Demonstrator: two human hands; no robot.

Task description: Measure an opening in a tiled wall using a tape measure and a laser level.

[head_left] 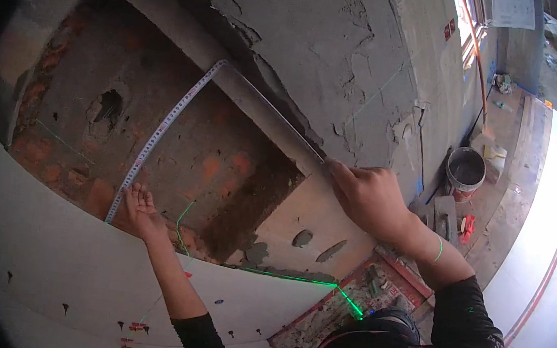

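Note:
A white tape measure blade (150,142) crosses a rectangular wall recess (138,70) with a rough interior of brick and mortar. At the recess's upper edge the blade bends sharply and runs right to my right hand (373,198). My right hand is closed around that end; any tape case inside it is hidden. Beside the blade's lower part, near the white tile edge (73,201), lies my left hand (142,210). Its palm shows and its fingers are loosely extended, touching or nearly touching the blade.
Rough grey plaster (310,32) surrounds the recess's upper side. A green laser line (293,279) follows the tile edge. Right of me stand a bucket (465,170) and a red item (468,228) on the floor. A reddish board (405,276) lies below; white panels (545,207) line the far right.

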